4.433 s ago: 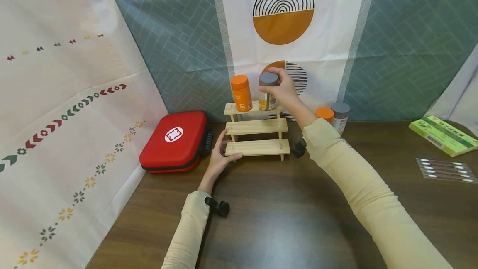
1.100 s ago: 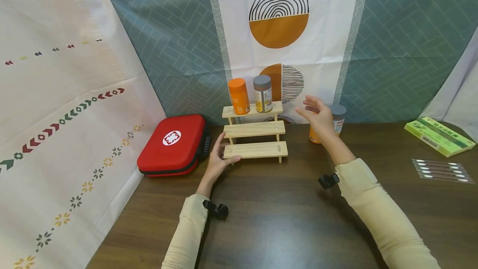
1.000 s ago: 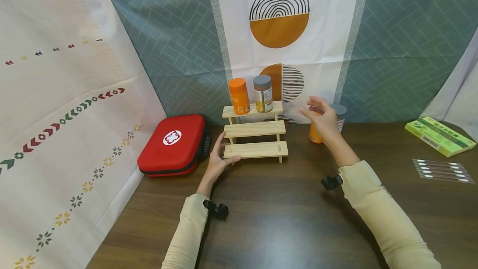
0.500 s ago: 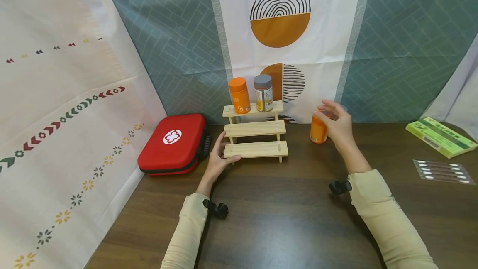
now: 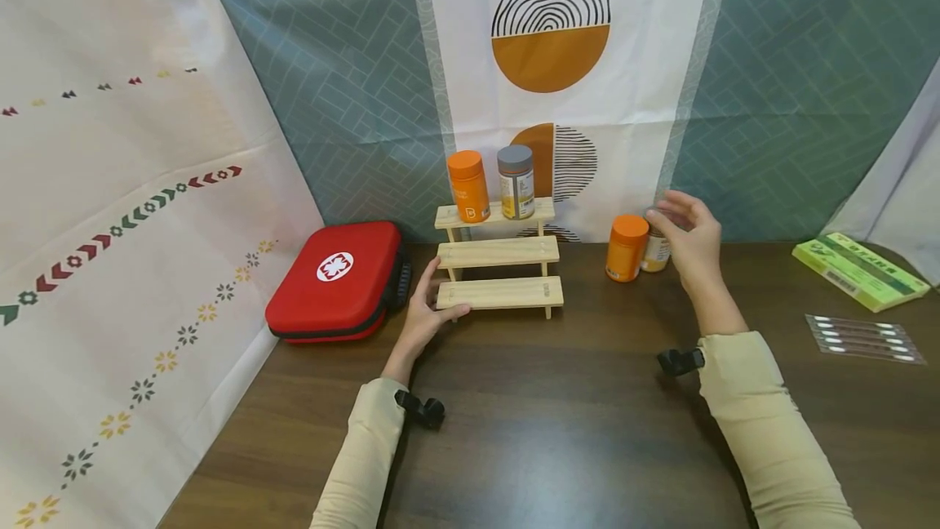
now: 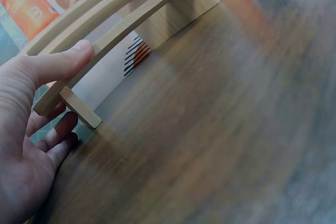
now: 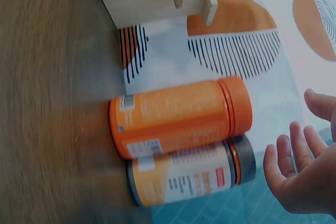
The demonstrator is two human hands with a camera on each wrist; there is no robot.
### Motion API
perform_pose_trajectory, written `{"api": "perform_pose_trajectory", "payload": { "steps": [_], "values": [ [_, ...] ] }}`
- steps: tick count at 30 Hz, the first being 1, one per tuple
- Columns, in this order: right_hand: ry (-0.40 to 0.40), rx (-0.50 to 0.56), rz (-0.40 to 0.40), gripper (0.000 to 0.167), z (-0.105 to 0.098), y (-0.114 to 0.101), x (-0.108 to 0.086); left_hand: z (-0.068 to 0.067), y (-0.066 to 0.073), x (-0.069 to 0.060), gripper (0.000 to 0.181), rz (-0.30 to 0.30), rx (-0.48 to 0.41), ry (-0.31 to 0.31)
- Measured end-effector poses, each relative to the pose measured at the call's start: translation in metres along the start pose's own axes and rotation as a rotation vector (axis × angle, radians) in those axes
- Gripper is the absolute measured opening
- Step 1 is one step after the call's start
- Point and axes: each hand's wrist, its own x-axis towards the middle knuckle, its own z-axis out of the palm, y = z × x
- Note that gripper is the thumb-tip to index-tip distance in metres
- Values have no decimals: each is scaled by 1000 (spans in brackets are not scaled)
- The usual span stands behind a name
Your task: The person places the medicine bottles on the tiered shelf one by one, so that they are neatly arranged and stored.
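My left hand (image 5: 422, 317) grips the left end of a three-tier wooden stand (image 5: 499, 294); in the left wrist view its thumb lies over the lowest tier, fingers beneath and behind. Side by side on the top tier are an orange bottle (image 5: 470, 193) and a grey-capped bottle (image 5: 517, 193). On the table to the right, another orange bottle (image 7: 178, 119) stands against a second grey-capped bottle (image 7: 184, 174). My right hand (image 5: 693, 239) hovers beside that pair, partly covering the grey cap in the head view. In the right wrist view its loosely bent fingers are apart from both bottles.
A red first-aid case (image 5: 334, 280) lies left of the stand. At the right are a green-yellow box (image 5: 861, 270) and a clear pack of cotton swabs (image 5: 865, 339). Patterned cloth (image 5: 367, 88) hangs behind the brown table (image 5: 558, 431).
The right hand held the grey-capped bottle at the top tier, let go, then moved right, past the orange bottle to the second grey-capped one. The left hand has kept its hold on the stand.
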Motion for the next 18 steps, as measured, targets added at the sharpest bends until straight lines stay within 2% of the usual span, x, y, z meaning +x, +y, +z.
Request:
{"api": "perform_pose_trajectory", "payload": {
  "steps": [4, 9, 13, 18],
  "values": [
    [60, -13, 19, 49, -6, 5, 2, 0, 3, -1, 101, -9, -15, -20],
    [83, -48, 41, 54, -11, 10, 6, 0, 22, -7, 100, -20, -22, -40],
    [44, -75, 75, 59, -13, 14, 9, 0, 29, -10, 99, -19, -8, -43],
    [-74, -112, 113, 66, -16, 23, 12, 0, 30, -9, 98, -11, 5, -39]
  ]
}}
